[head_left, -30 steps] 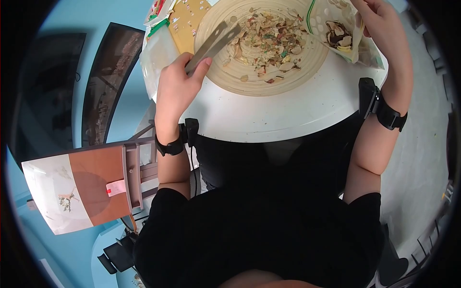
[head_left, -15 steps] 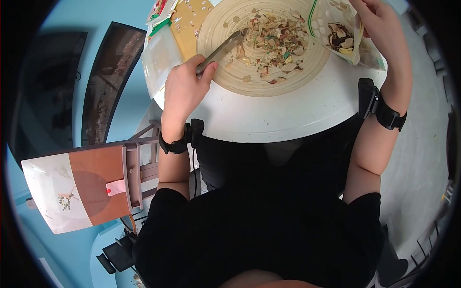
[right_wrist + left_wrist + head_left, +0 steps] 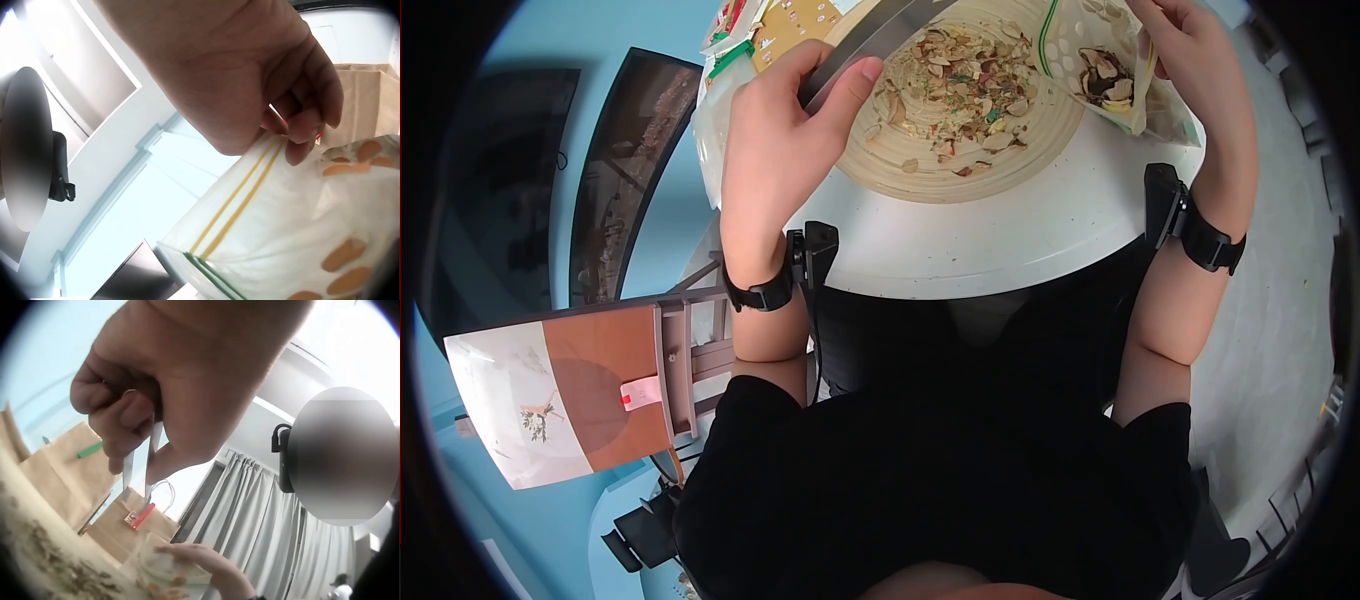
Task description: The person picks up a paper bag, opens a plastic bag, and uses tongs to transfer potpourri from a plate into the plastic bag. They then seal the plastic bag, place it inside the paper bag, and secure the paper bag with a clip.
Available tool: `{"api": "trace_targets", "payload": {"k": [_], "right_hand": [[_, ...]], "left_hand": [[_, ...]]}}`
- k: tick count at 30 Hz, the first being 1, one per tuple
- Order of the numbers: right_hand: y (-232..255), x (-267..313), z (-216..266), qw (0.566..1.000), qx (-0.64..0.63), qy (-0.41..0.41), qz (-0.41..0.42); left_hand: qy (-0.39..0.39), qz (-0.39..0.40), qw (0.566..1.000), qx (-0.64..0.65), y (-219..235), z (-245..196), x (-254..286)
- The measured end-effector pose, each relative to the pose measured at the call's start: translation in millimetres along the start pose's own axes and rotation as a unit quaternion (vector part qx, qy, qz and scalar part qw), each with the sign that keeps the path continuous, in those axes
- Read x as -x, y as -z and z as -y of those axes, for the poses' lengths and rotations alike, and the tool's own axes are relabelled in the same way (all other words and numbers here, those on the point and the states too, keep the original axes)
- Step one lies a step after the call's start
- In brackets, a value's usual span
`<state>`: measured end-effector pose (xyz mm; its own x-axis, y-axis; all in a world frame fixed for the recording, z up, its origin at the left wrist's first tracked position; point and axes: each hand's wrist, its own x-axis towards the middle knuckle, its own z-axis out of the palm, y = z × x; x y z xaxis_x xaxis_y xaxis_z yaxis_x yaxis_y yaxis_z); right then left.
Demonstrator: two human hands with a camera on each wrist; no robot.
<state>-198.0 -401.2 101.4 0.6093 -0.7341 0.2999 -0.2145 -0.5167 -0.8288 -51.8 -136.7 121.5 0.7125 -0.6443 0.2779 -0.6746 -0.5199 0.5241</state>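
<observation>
My left hand grips a pair of metal tongs between thumb and fingers, raised above the left side of a round ridged tray. In the left wrist view the two arms of the tongs stand apart, and their tips are too small to read. Dried slices and flakes lie scattered over the tray. At its right, my right hand pinches the upper edge of a zip bag, holding its mouth apart. Dark and pale dried pieces sit inside the bag.
The white round table carries the tray. On its left lie a clear plastic bag with a green strip and a yellow patterned sheet. Brown paper bags stand beyond the tray. A chair is at the left.
The tongs closed with their tips at the left of the dried pieces, then rose with my left hand up toward the top of the head view. My right hand keeps its place on the bag.
</observation>
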Motion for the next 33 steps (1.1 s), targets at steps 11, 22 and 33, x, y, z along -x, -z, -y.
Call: {"api": "trace_targets", "payload": {"k": [11, 22, 33], "right_hand": [[5, -2, -9, 0.998, -0.015, 0.060, 0.006], [3, 2, -2, 0.998, 0.025, 0.056, -0.017], [-1, -6, -11, 1.000, -0.011, 0.024, 0.011]], "left_hand": [[0.040, 0.060, 0.983, -0.167, -30, 44, -16], [-0.020, 0.049, 0.989, -0.140, -37, 54, -23], [0.012, 0.039, 0.999, 0.002, 0, 17, -8]]}}
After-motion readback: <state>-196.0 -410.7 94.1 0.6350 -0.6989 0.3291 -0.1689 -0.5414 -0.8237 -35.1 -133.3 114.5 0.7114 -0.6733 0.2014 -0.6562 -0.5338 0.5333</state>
